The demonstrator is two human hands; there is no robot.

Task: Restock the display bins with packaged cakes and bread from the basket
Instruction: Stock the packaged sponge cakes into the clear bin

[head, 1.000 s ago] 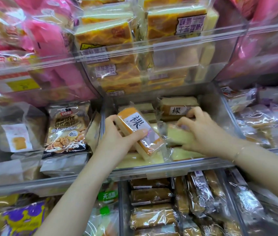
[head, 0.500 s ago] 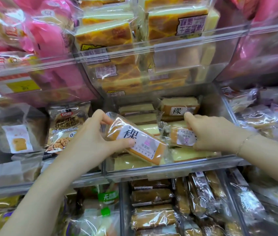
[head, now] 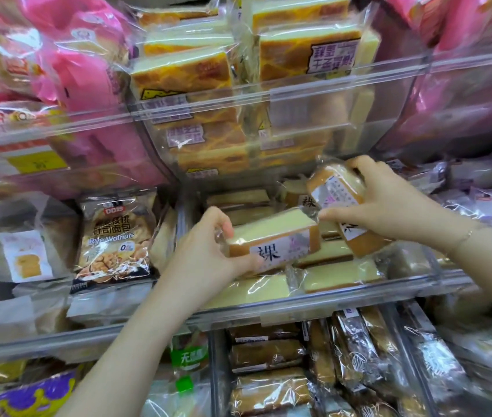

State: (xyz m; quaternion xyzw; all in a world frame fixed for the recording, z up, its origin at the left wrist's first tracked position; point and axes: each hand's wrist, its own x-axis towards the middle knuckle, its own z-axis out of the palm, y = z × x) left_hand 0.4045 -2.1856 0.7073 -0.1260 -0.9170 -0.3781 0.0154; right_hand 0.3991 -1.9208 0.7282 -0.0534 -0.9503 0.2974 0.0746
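Note:
My left hand grips a wrapped cake slice, pale yellow on top with a brown side and a white label, held level over the middle clear bin. My right hand grips a second wrapped cake, tilted on end above the right half of that bin. Several more of these yellow cake packs lie flat inside the bin beneath both hands. The basket is out of view.
The bin above holds brown-topped cake packs. Pink bags fill the upper left and upper right. A Rye Walnuts bread bag stands left of my hands. Dark wrapped cakes fill the bins below.
My left hand has turned its cake from slanted to level, yellow face up. My right hand has lifted a cake out of the bin, up and to the right, and tipped it on end.

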